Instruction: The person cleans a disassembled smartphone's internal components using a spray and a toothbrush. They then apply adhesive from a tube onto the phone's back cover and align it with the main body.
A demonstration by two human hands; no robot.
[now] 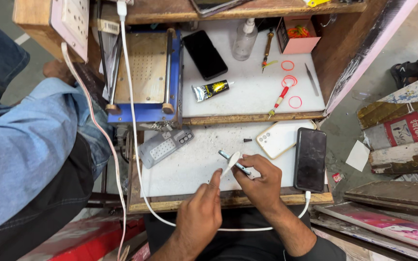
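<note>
Both my forearms come up from the bottom edge and meet over the front of the lower white surface (189,164), wrists bent inward. My right hand (262,186) is curled, its fingers closed round a thin grey tool (233,162) that points up and to the left. My left hand (200,212) is pinched narrow, thumb and forefinger gripping a small white pick (230,163) whose tip crosses the tool right where the two hands meet.

On the upper shelf to the left stands a blue machine (146,77) with a tan perforated plate. A dark phone (310,159) lies face up at the right edge of the lower surface, touching a pale phone case (279,138) beside it. A grey phone back (164,146) lies to the left, tilted. On the upper shelf a second black phone (205,54) lies near a clear spray bottle (244,41). A pink open box (297,35) holding orange bands sits at the back right. A black and yellow tube (211,90) lies below the phone. A red-handled screwdriver (279,100) lies among loose red rubber bands (294,102).
</note>
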